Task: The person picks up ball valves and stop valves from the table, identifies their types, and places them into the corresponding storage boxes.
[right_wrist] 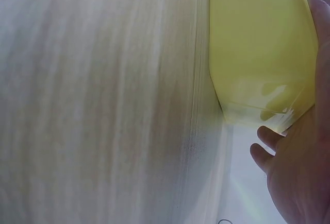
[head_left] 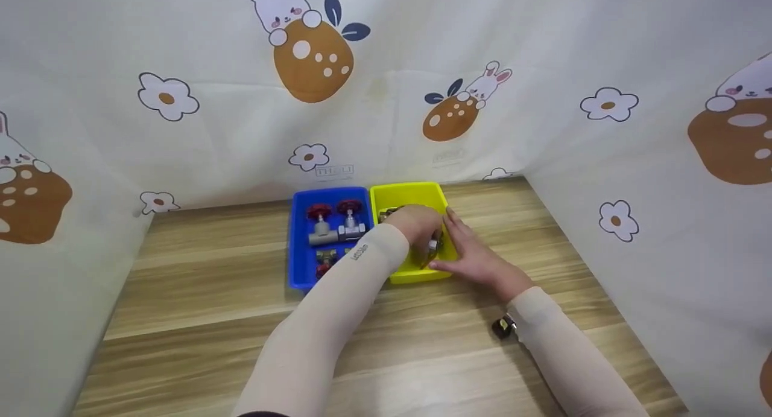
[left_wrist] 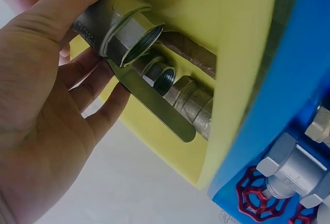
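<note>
My left hand (head_left: 421,224) reaches down into the yellow bin (head_left: 416,277). In the left wrist view it grips a metal ball valve (left_wrist: 124,28) with a flat lever handle (left_wrist: 162,112), the thumb over the body and fingers near the lever. More threaded metal fittings (left_wrist: 191,100) lie below it in the bin. My right hand (head_left: 479,261) rests against the bin's right side, fingers straight along the rim and thumb at the near corner. The right wrist view shows that hand (right_wrist: 299,167) beside the bin's yellow outer wall (right_wrist: 263,44).
A blue bin (head_left: 297,242) stands left against the yellow one, holding several valves with red handwheels (head_left: 319,211). A small black piece with a silver stem (head_left: 502,327) is beside the right sleeve on the wooden table (head_left: 199,296). A patterned curtain (head_left: 374,121) hangs behind.
</note>
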Motion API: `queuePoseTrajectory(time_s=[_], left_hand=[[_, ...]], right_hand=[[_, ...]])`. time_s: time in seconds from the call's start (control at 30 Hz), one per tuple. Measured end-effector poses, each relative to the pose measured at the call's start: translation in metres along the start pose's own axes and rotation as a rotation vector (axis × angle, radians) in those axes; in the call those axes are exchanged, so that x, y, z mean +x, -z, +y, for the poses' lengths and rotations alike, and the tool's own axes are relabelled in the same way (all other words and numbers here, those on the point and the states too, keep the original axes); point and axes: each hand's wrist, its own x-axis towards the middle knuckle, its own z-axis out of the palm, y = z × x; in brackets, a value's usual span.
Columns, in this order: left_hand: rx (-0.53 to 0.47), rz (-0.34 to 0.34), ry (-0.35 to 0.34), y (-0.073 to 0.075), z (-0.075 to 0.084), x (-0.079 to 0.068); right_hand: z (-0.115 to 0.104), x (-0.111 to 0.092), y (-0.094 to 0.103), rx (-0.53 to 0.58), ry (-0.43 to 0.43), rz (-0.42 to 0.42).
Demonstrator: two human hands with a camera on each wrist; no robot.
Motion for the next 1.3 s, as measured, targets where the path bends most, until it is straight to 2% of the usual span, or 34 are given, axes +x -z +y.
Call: queuePoseTrajectory(time_s=[0.47, 0.73, 0.97, 1.3], left_hand=[[0.103, 0.075, -0.022, -0.0083, 0.0065, -0.0007], [0.051, 0.061, -0.01, -0.0093, 0.0025, -0.0017], [0.062, 0.081, -0.024, -0.0056, -0.0002, -0.0045], [0.101, 0.067, -0.013, -0.0081, -0.0021, -0.0034]], right_hand=[[0.001, -0.0014, 0.0016, 0.021, 0.013, -0.008], [0.0022, -0.0007, -0.0004, 0.004, 0.011, -0.002], [0.0008, -0.0017, 0.001, 0.011, 0.001, 0.004], [-0.0007, -0.0021, 0.0007, 0.012, -0.007, 0.001]])
